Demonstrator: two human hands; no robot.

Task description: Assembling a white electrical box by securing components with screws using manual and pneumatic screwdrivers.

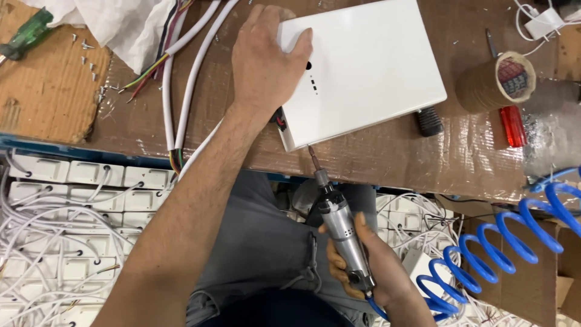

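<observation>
Workshop. Bench top (375, 163) covered in cardboard and tape. Loose screws (85, 51), screwdrivers (24, 35), tape roll (499, 79), cut wires (175, 66), blue coiled air hose (502, 248), bins of white boxes (72, 230) below.

A white box (369, 72), silver screwdriver (342, 233), blue coiled hose (502, 248), red-handled tool (513, 125) and green-handled tool (27, 33).

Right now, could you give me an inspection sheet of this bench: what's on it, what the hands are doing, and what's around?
Surface: bench covered in brown taped cardboard.
Job's things: white box; air screwdriver, bit at the box's near edge.
Clutter: loose screws, green screwdriver, tape roll, red handle, white cloth.
Hands: left hand pressing on the box; right hand gripping the screwdriver.
Cables: white cables with coloured wires; blue coiled hose.
Surroundings: white units with cords below the bench.
</observation>
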